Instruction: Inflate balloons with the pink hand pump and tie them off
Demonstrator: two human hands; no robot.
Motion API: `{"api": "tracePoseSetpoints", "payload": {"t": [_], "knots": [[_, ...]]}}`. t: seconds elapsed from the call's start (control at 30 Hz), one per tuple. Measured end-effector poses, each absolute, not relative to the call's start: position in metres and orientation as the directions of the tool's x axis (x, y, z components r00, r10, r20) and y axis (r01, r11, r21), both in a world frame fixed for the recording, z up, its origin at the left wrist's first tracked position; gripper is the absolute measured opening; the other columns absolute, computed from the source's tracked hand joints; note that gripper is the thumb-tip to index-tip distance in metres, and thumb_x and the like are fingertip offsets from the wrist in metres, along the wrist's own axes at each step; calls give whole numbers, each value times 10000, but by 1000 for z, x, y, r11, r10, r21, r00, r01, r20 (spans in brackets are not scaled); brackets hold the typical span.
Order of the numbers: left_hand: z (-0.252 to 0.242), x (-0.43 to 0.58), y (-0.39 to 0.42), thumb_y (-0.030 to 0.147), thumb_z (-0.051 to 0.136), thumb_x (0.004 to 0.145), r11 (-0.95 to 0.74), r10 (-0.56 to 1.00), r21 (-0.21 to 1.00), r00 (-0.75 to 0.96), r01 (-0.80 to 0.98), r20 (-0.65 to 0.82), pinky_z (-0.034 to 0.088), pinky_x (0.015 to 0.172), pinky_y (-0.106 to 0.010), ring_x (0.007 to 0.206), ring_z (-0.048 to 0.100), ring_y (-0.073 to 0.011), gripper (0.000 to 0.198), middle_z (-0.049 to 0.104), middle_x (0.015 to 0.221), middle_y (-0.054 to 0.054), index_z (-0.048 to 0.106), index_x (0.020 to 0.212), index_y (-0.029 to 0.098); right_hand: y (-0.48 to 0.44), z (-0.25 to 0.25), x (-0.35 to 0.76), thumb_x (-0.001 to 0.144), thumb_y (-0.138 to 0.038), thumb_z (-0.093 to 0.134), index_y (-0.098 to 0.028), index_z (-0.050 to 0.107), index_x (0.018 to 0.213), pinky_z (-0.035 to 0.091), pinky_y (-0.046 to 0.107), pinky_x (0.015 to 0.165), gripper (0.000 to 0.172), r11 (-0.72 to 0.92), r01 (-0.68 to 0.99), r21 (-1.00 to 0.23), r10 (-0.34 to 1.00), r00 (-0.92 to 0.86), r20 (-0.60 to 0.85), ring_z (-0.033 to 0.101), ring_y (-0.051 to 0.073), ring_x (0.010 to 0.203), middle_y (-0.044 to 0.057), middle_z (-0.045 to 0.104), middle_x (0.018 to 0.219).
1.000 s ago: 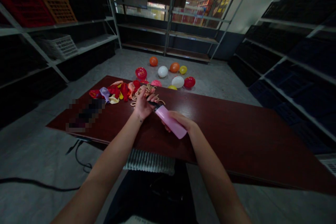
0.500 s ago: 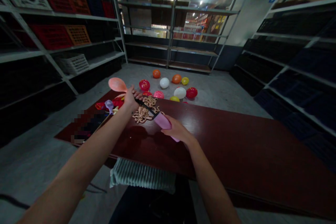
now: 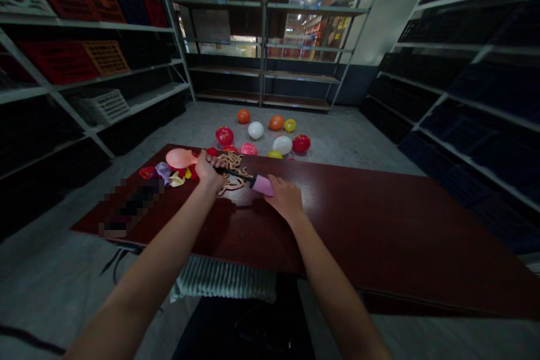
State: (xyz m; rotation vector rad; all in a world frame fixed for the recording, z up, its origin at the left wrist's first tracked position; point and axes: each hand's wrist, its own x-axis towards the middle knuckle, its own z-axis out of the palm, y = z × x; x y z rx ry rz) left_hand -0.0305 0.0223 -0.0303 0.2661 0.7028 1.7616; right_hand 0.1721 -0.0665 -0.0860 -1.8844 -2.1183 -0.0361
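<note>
A partly inflated orange-pink balloon point(image 3: 180, 158) sticks out to the left of my left hand point(image 3: 210, 171), whose fingers are wrapped round its neck and the black end of a pump. My right hand point(image 3: 286, 196) is closed on the pink body of the pump point(image 3: 262, 185). The pump's dark rod shows between the two hands. Behind it, a pile of tan, string-like pieces point(image 3: 231, 164) lies on the dark red table point(image 3: 358, 219). Limp balloons point(image 3: 163, 171) in red, purple, cream and yellow lie left of my left hand.
Several inflated balloons point(image 3: 255, 130) rest on the floor beyond the table. A dark, blurred-out object point(image 3: 135, 205) lies at the table's left. A ribbed pale green cloth point(image 3: 223, 278) is below the near edge. Shelves point(image 3: 264, 76) stand at the back and both sides.
The balloon is now lower and nearer the limp balloons. My right hand has moved up and the pump lies flatter, with less of its pink body showing. The view has shifted slightly.
</note>
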Motion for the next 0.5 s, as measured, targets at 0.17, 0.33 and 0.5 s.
{"api": "tracePoseSetpoints", "payload": {"t": [0.17,0.33,0.5], "knots": [[-59,-1,11,375,593,983,-194,920,562,-348,-804,-180,270,401,-197,344,261,-49,537,247,453,91,261,601,197,-62,-94,179,876,-301,651,-241,592,1277,444,357,845,410,129,988,-84,949,-99,298,649,269,1021,104,708,1162],[-72,28,-3,316,514,1013,-209,903,566,-379,-798,-200,289,416,-198,351,293,-52,502,274,444,80,279,586,198,-61,-105,174,917,-315,584,-210,577,1336,396,377,866,433,156,987,-50,929,-129,347,603,290,1059,137,681,1207],[-72,38,-7,444,592,980,-161,932,564,-313,-810,-183,328,426,-205,365,340,-69,481,318,454,83,351,631,215,-59,-115,171,953,-379,536,-193,580,1358,376,370,860,448,146,988,-49,911,-115,395,592,291,1046,139,681,1193]]}}
